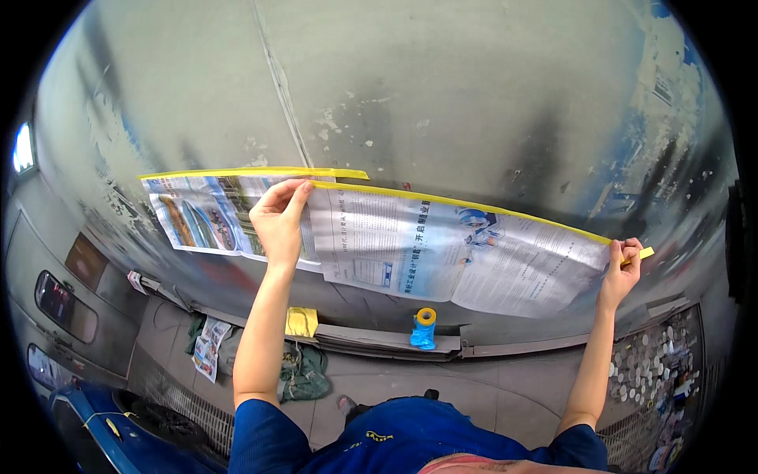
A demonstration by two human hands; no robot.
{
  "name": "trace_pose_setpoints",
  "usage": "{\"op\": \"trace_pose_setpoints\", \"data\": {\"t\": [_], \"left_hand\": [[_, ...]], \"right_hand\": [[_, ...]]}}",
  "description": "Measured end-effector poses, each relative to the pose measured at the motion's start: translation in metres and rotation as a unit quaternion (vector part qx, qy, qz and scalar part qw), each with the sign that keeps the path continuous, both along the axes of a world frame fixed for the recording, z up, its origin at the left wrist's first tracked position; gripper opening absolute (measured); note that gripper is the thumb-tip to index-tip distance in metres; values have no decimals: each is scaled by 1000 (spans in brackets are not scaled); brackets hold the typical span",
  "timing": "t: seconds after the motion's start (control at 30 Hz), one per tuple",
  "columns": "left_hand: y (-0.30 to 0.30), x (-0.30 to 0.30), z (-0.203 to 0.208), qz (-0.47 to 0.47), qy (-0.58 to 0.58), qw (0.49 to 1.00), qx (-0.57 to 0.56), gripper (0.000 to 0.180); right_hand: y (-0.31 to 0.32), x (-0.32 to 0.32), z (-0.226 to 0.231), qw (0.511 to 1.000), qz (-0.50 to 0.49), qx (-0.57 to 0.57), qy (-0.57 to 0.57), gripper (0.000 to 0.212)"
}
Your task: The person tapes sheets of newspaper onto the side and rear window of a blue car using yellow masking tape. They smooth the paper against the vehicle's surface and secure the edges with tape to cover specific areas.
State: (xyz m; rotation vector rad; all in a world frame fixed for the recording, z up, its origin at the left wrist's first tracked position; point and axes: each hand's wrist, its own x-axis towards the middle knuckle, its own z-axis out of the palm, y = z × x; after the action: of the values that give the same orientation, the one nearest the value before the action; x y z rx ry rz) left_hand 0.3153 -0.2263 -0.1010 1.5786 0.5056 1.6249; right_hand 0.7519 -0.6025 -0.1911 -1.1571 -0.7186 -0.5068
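A newspaper sheet (387, 245) edged along its top with yellow masking tape (505, 210) stretches between my two hands, in front of a grey, paint-smeared wall (442, 95). My left hand (278, 217) pinches the sheet's upper left corner. At the upper right corner my right hand (623, 265) grips the taped edge, and a short tape end sticks out past the fingers. To the left, another newspaper sheet (201, 217) is fixed to the wall by its own yellow tape strip (237, 171). My left hand and forearm partly cover where the two sheets meet.
Below, a ledge (379, 345) carries a yellow tape roll with blue film (424, 328) and a yellow packet (302, 321). Green cloth (306, 371) and loose newspaper (211, 347) lie at lower left, near a blue car (103, 434). Many round lids (651, 367) cover the right side.
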Motion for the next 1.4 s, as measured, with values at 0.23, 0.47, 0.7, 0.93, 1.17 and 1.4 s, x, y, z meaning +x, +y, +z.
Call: {"op": "trace_pose_setpoints", "data": {"t": [0.23,0.47,0.7,0.93,1.17,1.4], "left_hand": [[8,5,8,47,54,997,16,11],[2,13,14,84,52,995,9,18],[8,8,20,242,150,949,136,42],[32,1,-48,356,215,825,383,48],[28,-51,-102,269,379,816,345,39],[-43,-78,-33,-357,302,882,53,87]], "right_hand": [[22,34,-1,1000,-23,19,-8,36],[43,37,6,990,-134,-30,-19,41],[46,46,4,992,-124,-33,11,43],[35,49,6,939,-288,-125,141,95],[89,-170,0,988,106,106,-34,47],[173,-363,-39,840,521,-142,-62,35]]}}
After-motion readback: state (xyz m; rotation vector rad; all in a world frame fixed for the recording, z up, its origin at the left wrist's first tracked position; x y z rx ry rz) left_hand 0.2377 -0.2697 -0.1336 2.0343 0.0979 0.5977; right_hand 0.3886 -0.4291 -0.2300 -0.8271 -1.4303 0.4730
